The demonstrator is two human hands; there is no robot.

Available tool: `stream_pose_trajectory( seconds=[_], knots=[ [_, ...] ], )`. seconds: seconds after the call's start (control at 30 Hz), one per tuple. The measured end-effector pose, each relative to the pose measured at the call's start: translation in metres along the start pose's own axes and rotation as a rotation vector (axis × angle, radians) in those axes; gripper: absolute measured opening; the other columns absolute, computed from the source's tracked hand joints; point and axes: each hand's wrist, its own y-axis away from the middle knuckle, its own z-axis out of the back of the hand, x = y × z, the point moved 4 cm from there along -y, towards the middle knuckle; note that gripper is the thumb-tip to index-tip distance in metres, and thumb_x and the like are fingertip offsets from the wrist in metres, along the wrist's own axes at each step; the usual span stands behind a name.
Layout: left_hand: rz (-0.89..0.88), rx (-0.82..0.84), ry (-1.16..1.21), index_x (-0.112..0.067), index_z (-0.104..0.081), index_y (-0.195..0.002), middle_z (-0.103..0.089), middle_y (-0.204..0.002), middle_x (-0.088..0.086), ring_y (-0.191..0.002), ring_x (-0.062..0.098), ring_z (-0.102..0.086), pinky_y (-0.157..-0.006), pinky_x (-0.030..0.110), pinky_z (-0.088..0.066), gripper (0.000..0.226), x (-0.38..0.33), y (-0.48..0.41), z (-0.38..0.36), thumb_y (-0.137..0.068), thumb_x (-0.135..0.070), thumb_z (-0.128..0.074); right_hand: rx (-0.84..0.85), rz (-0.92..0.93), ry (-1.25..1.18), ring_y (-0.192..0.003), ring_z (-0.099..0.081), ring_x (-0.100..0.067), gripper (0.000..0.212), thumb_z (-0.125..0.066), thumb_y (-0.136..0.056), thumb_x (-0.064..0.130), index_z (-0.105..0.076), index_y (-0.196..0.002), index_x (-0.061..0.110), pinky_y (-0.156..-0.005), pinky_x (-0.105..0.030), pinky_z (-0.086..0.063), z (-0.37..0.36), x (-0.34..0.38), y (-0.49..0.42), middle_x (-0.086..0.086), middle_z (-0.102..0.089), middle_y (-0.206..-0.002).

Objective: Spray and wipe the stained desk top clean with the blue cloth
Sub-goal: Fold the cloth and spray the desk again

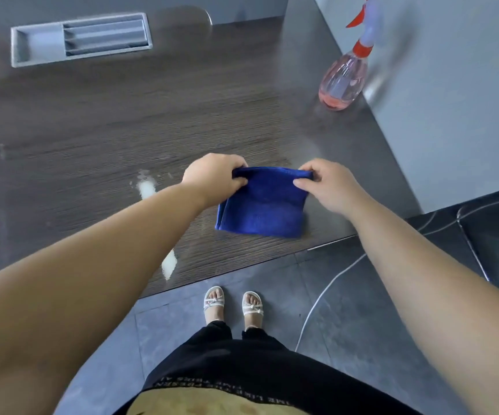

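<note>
A folded blue cloth (261,205) lies on the dark wood-grain desk top (107,121) near its front edge. My left hand (213,176) pinches the cloth's far left corner and my right hand (329,185) pinches the far right corner. A clear spray bottle (344,80) with pink liquid and a red trigger stands at the right, against a grey partition, well beyond both hands. White smears (146,187) mark the desk left of the cloth, and another white smear (170,262) sits near the front edge.
A grey recessed cable tray (80,38) is set into the desk at the far left. The grey partition (451,100) borders the desk on the right. Below the desk edge are a tiled floor, a white cable (320,298) and my feet in sandals.
</note>
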Motion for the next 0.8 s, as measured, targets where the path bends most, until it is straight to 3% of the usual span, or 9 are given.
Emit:
stream_pose_trajectory(
  seconds=[0.13,0.2,0.27,0.37,0.43,0.57,0.67,0.73,0.8],
  knots=[
    [0.008,-0.048,-0.147,-0.033,-0.064,-0.11,-0.063,-0.112,-0.003,-0.105,0.024,-0.053,-0.082,0.034,-0.038,0.028,0.009,-0.017,-0.021,-0.092,-0.021,-0.046,-0.091,-0.044,0.08,-0.083,-0.053,-0.015,0.015,-0.062,-0.09,0.02,-0.064,-0.103,0.015,-0.071,-0.024,-0.036,-0.02,-0.01,-0.021,0.005,-0.059,-0.088],
    [-0.121,-0.15,-0.181,-0.031,-0.069,-0.107,-0.065,-0.105,-0.002,-0.1,0.027,-0.055,-0.085,0.037,-0.04,0.031,0.009,-0.01,-0.024,-0.09,-0.019,-0.045,-0.146,0.057,0.106,-0.081,-0.053,-0.015,0.015,-0.063,-0.089,0.016,-0.065,-0.103,0.012,-0.071,-0.023,-0.036,-0.022,-0.009,-0.011,0.005,-0.058,-0.089],
    [-0.31,-0.236,-0.22,-0.026,-0.075,-0.093,-0.068,-0.087,0.0,-0.082,0.03,-0.062,-0.076,0.041,-0.05,0.033,0.011,0.008,-0.026,-0.08,-0.019,-0.046,-0.11,0.228,0.18,-0.084,-0.058,-0.019,0.013,-0.066,-0.085,0.011,-0.067,-0.098,0.011,-0.07,-0.026,-0.04,-0.03,-0.015,0.007,0.002,-0.062,-0.094],
    [-0.468,-0.134,-0.409,-0.026,-0.075,-0.093,-0.067,-0.09,-0.002,-0.08,0.028,-0.064,-0.077,0.042,-0.053,0.028,0.03,0.038,-0.055,-0.066,-0.026,-0.069,0.025,0.392,0.355,-0.095,-0.06,-0.025,0.018,-0.073,-0.078,0.015,-0.071,-0.096,0.015,-0.075,-0.036,-0.052,-0.049,-0.038,0.036,0.0,-0.064,-0.111],
    [-0.422,0.018,-0.462,-0.024,-0.071,-0.106,-0.065,-0.103,0.0,-0.091,0.028,-0.063,-0.087,0.045,-0.05,0.047,0.039,0.05,-0.072,-0.061,-0.033,-0.079,-0.007,0.429,0.409,-0.096,-0.058,-0.026,0.022,-0.067,-0.081,0.03,-0.072,-0.097,0.017,-0.077,-0.038,-0.053,-0.052,-0.039,0.044,0.001,-0.064,-0.114],
    [-0.311,0.044,-0.445,-0.025,-0.063,-0.12,-0.06,-0.122,0.006,-0.112,0.033,-0.056,-0.099,0.053,-0.041,0.053,0.03,0.057,-0.074,-0.08,-0.053,-0.043,-0.065,0.475,0.451,-0.103,-0.055,-0.026,0.036,-0.048,-0.088,0.038,-0.071,-0.102,0.015,-0.083,-0.038,-0.05,-0.057,-0.02,0.038,-0.004,-0.063,-0.116],
    [-0.229,0.156,-0.43,-0.03,-0.027,-0.147,-0.022,-0.155,0.007,-0.141,0.03,-0.023,-0.115,0.045,-0.019,0.064,0.026,0.061,-0.084,-0.09,-0.061,-0.029,0.04,0.465,0.55,-0.11,-0.054,-0.03,0.045,-0.043,-0.086,0.041,-0.068,-0.11,0.012,-0.084,-0.044,-0.053,-0.072,-0.023,0.038,-0.009,-0.059,-0.124],
    [-0.166,0.217,-0.448,-0.031,0.0,-0.15,0.007,-0.159,0.001,-0.146,0.025,0.003,-0.119,0.044,-0.003,0.07,0.03,0.061,-0.089,-0.092,-0.062,-0.024,0.112,0.414,0.652,-0.12,-0.052,-0.032,0.051,-0.039,-0.087,0.044,-0.064,-0.12,0.013,-0.092,-0.047,-0.049,-0.076,-0.028,0.037,-0.01,-0.054,-0.134],
    [-0.144,0.212,-0.471,-0.031,0.008,-0.149,0.014,-0.158,-0.001,-0.146,0.023,0.01,-0.118,0.046,0.001,0.071,0.032,0.049,-0.082,-0.093,-0.062,-0.021,0.152,0.377,0.756,-0.13,-0.045,-0.032,0.059,-0.031,-0.089,0.049,-0.054,-0.132,0.016,-0.099,-0.051,-0.042,-0.074,-0.028,0.028,-0.009,-0.045,-0.144]
  ],
)
